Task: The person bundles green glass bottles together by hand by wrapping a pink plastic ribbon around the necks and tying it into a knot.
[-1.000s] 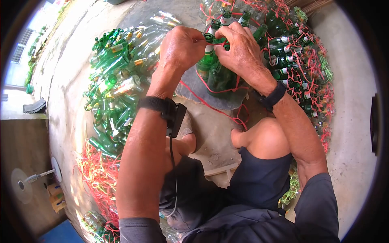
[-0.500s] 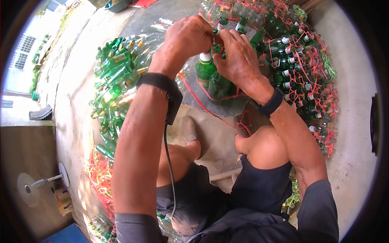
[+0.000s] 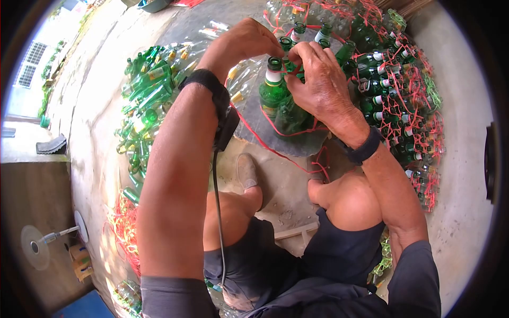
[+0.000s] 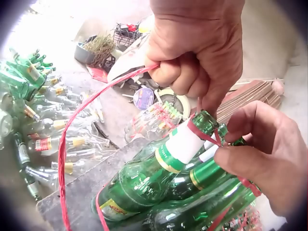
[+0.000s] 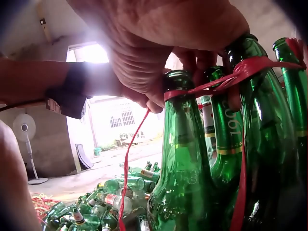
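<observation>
Several green bottles (image 3: 272, 94) stand bunched on a grey slab (image 3: 297, 147), with red twine (image 4: 193, 127) round their necks. In the left wrist view my left hand (image 4: 195, 53) is curled round the red strand (image 4: 72, 120), just above the front bottle's mouth. The strand hangs from that fist in a long loop. My right hand (image 3: 324, 85) has thumb and fingers at the twine between the necks, pinching it. In the right wrist view a flat red band (image 5: 250, 67) crosses from one bottle neck to another. Another strand runs round the bottles lower down.
Loose green and clear bottles (image 3: 151, 79) lie in a heap on the left. Bottles tied with red twine (image 3: 392, 85) stand at the right. A tangle of red twine (image 3: 126, 228) and a fan (image 3: 37, 246) are at the lower left.
My left hand has moved up and away from my right, and the front bottle's mouth has come into view. My right hand has stayed at the necks, a little lower in view.
</observation>
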A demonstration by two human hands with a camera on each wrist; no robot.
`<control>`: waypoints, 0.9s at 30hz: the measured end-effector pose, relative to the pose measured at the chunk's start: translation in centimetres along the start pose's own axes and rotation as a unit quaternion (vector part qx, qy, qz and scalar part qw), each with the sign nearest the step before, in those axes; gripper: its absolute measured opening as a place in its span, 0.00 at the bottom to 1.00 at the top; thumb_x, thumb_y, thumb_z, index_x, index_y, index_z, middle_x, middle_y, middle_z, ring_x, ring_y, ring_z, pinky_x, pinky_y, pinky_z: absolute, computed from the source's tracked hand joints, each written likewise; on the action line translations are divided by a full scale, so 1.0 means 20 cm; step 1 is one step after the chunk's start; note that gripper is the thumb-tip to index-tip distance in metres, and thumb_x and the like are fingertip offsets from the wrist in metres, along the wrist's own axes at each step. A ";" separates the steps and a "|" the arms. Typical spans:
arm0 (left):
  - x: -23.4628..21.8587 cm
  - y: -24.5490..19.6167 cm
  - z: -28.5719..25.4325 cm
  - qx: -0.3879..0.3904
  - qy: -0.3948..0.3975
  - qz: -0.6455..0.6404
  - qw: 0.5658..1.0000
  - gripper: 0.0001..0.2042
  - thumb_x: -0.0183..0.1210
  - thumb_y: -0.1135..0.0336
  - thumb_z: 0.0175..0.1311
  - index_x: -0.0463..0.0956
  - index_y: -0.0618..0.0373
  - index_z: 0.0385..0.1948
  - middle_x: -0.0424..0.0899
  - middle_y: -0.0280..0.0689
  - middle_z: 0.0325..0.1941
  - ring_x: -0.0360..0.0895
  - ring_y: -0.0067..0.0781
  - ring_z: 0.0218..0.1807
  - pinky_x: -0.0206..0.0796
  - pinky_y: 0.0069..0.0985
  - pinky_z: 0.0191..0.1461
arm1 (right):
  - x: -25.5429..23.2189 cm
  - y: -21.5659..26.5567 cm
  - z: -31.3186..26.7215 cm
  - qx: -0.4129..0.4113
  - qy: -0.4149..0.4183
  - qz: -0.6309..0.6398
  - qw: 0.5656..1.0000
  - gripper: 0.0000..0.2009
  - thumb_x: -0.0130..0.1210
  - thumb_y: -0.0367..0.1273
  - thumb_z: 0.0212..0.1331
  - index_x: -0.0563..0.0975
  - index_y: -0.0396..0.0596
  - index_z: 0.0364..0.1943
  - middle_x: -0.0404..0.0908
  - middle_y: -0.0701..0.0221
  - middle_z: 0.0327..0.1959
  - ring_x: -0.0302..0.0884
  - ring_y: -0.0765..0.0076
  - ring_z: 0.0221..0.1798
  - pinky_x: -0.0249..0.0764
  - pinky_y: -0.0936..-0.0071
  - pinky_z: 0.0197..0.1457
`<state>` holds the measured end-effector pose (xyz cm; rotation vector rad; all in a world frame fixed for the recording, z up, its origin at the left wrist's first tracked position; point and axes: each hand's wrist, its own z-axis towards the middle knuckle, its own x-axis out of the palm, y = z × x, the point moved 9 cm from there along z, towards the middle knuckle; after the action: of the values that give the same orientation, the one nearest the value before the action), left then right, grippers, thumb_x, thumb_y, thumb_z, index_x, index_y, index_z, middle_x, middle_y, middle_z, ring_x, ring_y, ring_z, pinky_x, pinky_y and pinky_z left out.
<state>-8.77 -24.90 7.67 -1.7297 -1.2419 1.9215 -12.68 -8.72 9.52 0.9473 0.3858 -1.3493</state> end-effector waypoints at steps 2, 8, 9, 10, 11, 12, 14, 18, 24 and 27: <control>0.01 0.05 0.00 -0.013 -0.003 -0.013 1.000 0.15 0.74 0.59 0.58 0.93 0.57 0.42 0.92 0.32 0.34 0.82 0.21 0.37 0.74 0.28 0.46 | -0.01 0.01 0.00 0.001 0.005 0.010 1.000 0.16 0.67 0.28 0.52 0.76 0.49 0.45 0.80 0.67 0.42 0.77 0.52 0.45 0.74 0.56 0.53; 0.03 0.13 -0.04 -0.003 -0.046 -0.039 0.998 0.17 0.75 0.56 0.61 0.92 0.58 0.44 0.92 0.32 0.35 0.82 0.20 0.37 0.75 0.27 0.46 | -0.02 0.01 0.00 -0.013 -0.002 0.016 1.000 0.16 0.66 0.27 0.51 0.77 0.50 0.44 0.79 0.68 0.41 0.76 0.52 0.44 0.74 0.56 0.52; 0.03 0.14 -0.06 0.005 -0.060 -0.060 0.996 0.16 0.74 0.57 0.63 0.92 0.59 0.44 0.92 0.32 0.35 0.82 0.19 0.38 0.75 0.27 0.46 | -0.02 0.01 -0.01 -0.016 -0.004 0.014 1.000 0.16 0.65 0.27 0.51 0.76 0.50 0.44 0.79 0.68 0.41 0.76 0.52 0.44 0.74 0.57 0.52; 0.03 0.15 -0.07 0.012 -0.073 -0.081 0.994 0.15 0.73 0.58 0.65 0.92 0.60 0.44 0.92 0.33 0.35 0.82 0.19 0.39 0.75 0.26 0.46 | -0.02 0.01 -0.01 -0.015 -0.002 0.014 1.000 0.16 0.65 0.27 0.51 0.76 0.50 0.44 0.79 0.68 0.41 0.76 0.52 0.44 0.74 0.57 0.52; 0.06 0.16 -0.08 0.010 -0.072 -0.081 0.994 0.15 0.73 0.58 0.65 0.92 0.60 0.44 0.92 0.33 0.35 0.82 0.19 0.39 0.75 0.26 0.46 | -0.02 0.01 -0.01 -0.020 -0.003 0.016 1.000 0.16 0.65 0.27 0.50 0.76 0.50 0.45 0.79 0.68 0.41 0.75 0.52 0.44 0.75 0.57 0.52; 0.07 0.18 -0.09 0.015 -0.086 -0.105 0.991 0.14 0.72 0.59 0.66 0.91 0.59 0.45 0.92 0.33 0.36 0.82 0.19 0.40 0.75 0.26 0.47 | -0.03 0.02 -0.01 -0.025 -0.005 0.017 1.000 0.16 0.65 0.27 0.50 0.76 0.50 0.45 0.79 0.68 0.42 0.75 0.52 0.43 0.75 0.57 0.52; 0.08 0.20 -0.10 0.021 -0.100 -0.130 0.986 0.13 0.72 0.60 0.67 0.91 0.59 0.45 0.92 0.33 0.36 0.82 0.19 0.41 0.75 0.26 0.48 | -0.03 0.01 -0.01 -0.025 -0.003 0.019 0.999 0.17 0.65 0.27 0.50 0.77 0.49 0.46 0.80 0.67 0.43 0.76 0.52 0.44 0.75 0.57 0.53; 0.09 0.21 -0.19 0.011 -0.165 -0.158 0.973 0.14 0.70 0.60 0.70 0.90 0.60 0.49 0.92 0.33 0.38 0.82 0.19 0.42 0.74 0.24 0.50 | -0.05 0.02 -0.03 -0.040 -0.002 0.023 0.999 0.22 0.67 0.28 0.50 0.77 0.48 0.52 0.81 0.65 0.48 0.78 0.50 0.49 0.77 0.57 0.55; 0.16 0.23 -0.27 -0.038 -0.177 -0.217 0.959 0.19 0.68 0.52 0.73 0.90 0.61 0.46 0.79 0.22 0.25 0.67 0.12 0.26 0.58 0.21 0.28 | -0.30 -0.04 -0.07 -0.057 -0.022 0.062 0.996 0.23 0.75 0.33 0.47 0.80 0.44 0.48 0.80 0.62 0.49 0.81 0.53 0.53 0.79 0.59 0.57; 0.20 0.28 -0.28 -0.107 -0.160 -0.248 0.949 0.19 0.66 0.55 0.74 0.89 0.66 0.48 0.85 0.29 0.31 0.73 0.19 0.34 0.68 0.25 0.36 | -0.36 -0.22 -0.13 0.095 0.065 0.092 0.989 0.19 0.77 0.36 0.51 0.81 0.42 0.42 0.83 0.65 0.36 0.83 0.67 0.39 0.80 0.68 0.43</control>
<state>-2.78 -23.25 1.34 -1.0547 -1.8517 1.8431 -17.78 -1.78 11.53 1.2046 0.2631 -1.1736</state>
